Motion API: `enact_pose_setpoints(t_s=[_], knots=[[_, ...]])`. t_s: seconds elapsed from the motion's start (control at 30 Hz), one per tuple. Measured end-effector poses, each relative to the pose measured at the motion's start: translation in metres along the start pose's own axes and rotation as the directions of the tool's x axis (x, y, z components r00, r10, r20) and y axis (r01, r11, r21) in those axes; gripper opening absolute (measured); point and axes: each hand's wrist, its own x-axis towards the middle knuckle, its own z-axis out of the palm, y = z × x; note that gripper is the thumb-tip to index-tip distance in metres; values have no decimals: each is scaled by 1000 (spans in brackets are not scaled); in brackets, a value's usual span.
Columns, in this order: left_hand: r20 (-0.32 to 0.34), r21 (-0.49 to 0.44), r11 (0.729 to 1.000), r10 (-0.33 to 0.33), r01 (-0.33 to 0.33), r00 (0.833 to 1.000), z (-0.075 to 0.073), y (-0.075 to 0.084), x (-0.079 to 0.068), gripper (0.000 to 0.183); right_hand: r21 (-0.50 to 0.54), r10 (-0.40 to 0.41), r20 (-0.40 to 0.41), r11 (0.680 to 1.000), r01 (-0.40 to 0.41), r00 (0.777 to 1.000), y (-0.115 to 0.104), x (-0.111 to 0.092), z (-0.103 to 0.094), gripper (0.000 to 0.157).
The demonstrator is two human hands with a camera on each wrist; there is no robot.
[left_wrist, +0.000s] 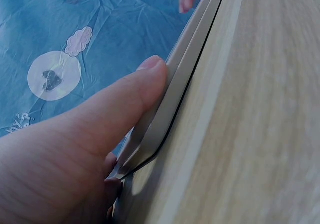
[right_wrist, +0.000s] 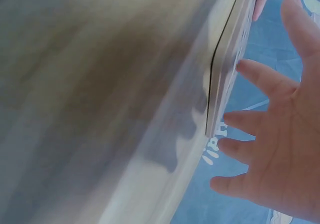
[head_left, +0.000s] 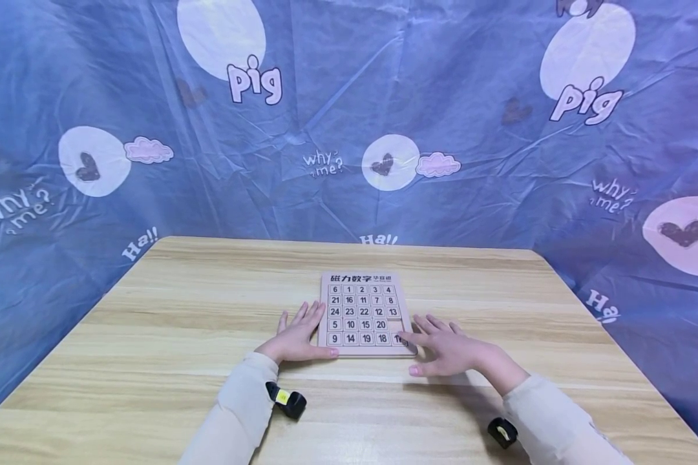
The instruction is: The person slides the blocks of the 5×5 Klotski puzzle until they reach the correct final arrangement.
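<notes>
A number sliding puzzle with a pale frame lies flat on the wooden table. Numbered tiles fill its grid, apart from one bare slot at the right end of the fourth row. Along its left side rests my left hand, fingers straight and spread, thumb on the lower-left frame. The left wrist view shows that thumb lying against the puzzle's edge. My right hand is at the lower-right corner, its index fingertip over the 17 tile, partly covering it. Its fingers are spread in the right wrist view.
The wooden table stretches out around the puzzle. A blue printed cloth hangs behind the table and on both sides. A black strap device sits on the left wrist and another on the right wrist.
</notes>
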Motion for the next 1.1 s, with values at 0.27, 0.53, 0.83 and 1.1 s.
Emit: enact_pose_setpoints(t_s=[0.27,0.53,0.83,1.1], knots=[[3,-9,1000,-4,4,1000,0,0,-1,103,-12,-29,-26,1000,29,999,-13,19,-4,72],[3,5,1000,-6,6,1000,0,0,0,103,-57,-28,5,998,28,1000,-30,45,-3,76],[1,2,1000,-1,1,1000,0,-1,0,102,-105,-29,30,994,32,999,-53,72,5,75],[12,13,1000,-4,4,1000,1,-1,1,101,-140,-16,64,990,25,998,-62,84,12,77]])
